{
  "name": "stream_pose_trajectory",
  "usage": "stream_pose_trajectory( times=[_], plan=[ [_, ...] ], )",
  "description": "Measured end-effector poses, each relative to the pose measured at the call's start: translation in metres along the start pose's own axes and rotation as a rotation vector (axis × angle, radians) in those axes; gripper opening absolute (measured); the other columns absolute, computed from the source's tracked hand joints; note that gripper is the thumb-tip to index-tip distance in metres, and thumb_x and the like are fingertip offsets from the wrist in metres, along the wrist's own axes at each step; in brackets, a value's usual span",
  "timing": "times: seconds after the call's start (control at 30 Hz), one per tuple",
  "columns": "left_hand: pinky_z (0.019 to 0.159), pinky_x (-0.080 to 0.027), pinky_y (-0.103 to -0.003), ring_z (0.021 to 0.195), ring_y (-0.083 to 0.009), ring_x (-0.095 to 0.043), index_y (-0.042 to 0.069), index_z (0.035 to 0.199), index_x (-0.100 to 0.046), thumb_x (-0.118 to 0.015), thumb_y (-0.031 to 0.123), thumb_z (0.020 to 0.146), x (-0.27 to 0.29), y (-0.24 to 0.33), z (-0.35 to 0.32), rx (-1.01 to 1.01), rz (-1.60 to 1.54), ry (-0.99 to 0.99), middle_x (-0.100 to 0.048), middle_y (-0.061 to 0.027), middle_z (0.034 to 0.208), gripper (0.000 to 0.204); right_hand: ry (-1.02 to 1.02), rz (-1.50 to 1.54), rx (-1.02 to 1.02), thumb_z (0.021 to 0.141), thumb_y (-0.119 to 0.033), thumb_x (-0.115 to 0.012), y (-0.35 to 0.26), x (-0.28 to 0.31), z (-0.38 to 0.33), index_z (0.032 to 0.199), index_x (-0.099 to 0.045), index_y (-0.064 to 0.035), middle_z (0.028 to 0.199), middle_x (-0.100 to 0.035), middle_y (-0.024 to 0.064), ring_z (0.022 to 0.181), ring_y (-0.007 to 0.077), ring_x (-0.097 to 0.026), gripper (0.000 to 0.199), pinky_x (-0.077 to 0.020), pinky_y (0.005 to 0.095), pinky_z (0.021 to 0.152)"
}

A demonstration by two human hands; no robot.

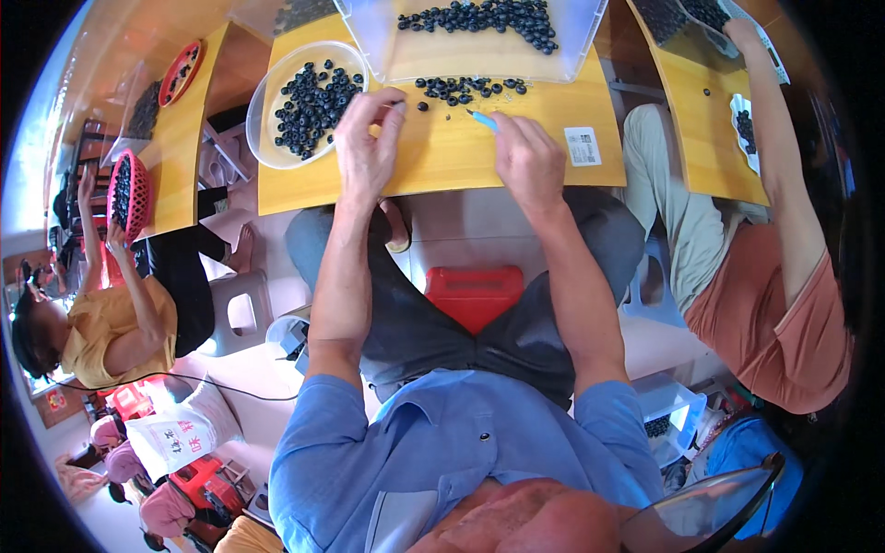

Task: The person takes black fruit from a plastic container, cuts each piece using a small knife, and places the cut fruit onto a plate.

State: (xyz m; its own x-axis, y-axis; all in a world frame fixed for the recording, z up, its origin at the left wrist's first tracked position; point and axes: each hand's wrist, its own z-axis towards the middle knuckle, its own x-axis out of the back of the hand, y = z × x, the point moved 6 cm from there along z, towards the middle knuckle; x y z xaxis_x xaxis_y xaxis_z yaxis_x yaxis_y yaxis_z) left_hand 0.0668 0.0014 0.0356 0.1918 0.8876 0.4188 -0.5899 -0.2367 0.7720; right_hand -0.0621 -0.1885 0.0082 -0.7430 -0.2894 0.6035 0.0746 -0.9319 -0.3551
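Observation:
My left hand hovers over the table beside the round bowl, thumb and forefinger pinched together. Whatever sits between those fingertips is too small to make out. A slim light-blue tool with a dark tip is gripped in my right hand, pointing to the left. Between and beyond the hands lies a row of dark, round, blueberry-like pieces, with a single piece nearer my left fingers. The clear plastic bowl at left holds many more of these dark pieces.
A translucent tub with more dark pieces stands at the far edge. A white label card lies right on the yellow table. A person works at right; another holds a red basket at left. A red stool is below.

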Motion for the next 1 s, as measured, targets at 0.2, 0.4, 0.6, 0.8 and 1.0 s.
stream_pose_trajectory(
  times=[0.2,0.4,0.6,0.8,1.0],
  plan=[
    [0.075,-0.057,-0.027,0.081,-0.0132,-0.07,-0.002,0.114,-0.064,-0.07,-0.003,0.096,0.033,-0.024,0.006,0.148,-0.306,0.234,-0.069,-0.0076,0.095,0.019,-0.054,-0.026,-0.035,0.084,-0.004,-0.072,0.0,0.003,-0.002,0.107,-0.074,-0.0042,0.088,-0.071,0.0073,0.082,0.0252,-0.07,0.023,-0.0561,0.0391,0.07],
    [0.089,-0.057,-0.031,0.095,-0.0189,-0.072,-0.002,0.121,-0.068,-0.07,0.003,0.098,-0.033,-0.025,-0.016,0.446,-0.756,-0.103,-0.073,-0.0116,0.107,0.024,-0.024,0.015,-0.026,0.081,-0.002,-0.074,-0.001,0.004,-0.001,0.108,-0.074,-0.0041,0.089,-0.071,0.0073,0.082,0.0262,-0.07,0.027,-0.0562,0.0394,0.072],
    [0.09,-0.06,-0.032,0.097,-0.0231,-0.073,-0.003,0.122,-0.067,-0.067,0.001,0.099,-0.069,-0.029,-0.03,0.641,-1.101,-0.236,-0.073,-0.0135,0.111,0.023,0.065,0.064,0.04,0.08,0.0,-0.075,-0.006,0.011,0.002,0.108,-0.073,-0.0035,0.088,-0.07,0.0074,0.081,0.0255,-0.069,0.029,-0.0553,0.0389,0.069],
    [0.087,-0.063,-0.033,0.094,-0.0236,-0.075,-0.002,0.113,-0.066,-0.068,-0.001,0.098,-0.074,-0.03,-0.029,0.666,-1.214,-0.217,-0.074,-0.0143,0.105,0.016,0.069,0.025,0.12,0.078,0.0,-0.075,-0.012,0.012,0.001,0.109,-0.072,-0.0043,0.083,-0.067,0.0057,0.076,0.0233,-0.068,0.031,-0.0544,0.0372,0.066],
    [0.085,-0.063,-0.032,0.092,-0.0241,-0.075,-0.001,0.11,-0.066,-0.068,-0.001,0.098,-0.074,-0.03,-0.03,0.676,-1.227,-0.248,-0.074,-0.0139,0.102,0.013,0.032,0.039,0.102,0.076,0.005,-0.077,-0.014,0.012,0.001,0.109,-0.073,-0.0034,0.085,-0.071,0.0077,0.075,0.0246,-0.069,0.035,-0.0549,0.0368,0.066]
  ],
)
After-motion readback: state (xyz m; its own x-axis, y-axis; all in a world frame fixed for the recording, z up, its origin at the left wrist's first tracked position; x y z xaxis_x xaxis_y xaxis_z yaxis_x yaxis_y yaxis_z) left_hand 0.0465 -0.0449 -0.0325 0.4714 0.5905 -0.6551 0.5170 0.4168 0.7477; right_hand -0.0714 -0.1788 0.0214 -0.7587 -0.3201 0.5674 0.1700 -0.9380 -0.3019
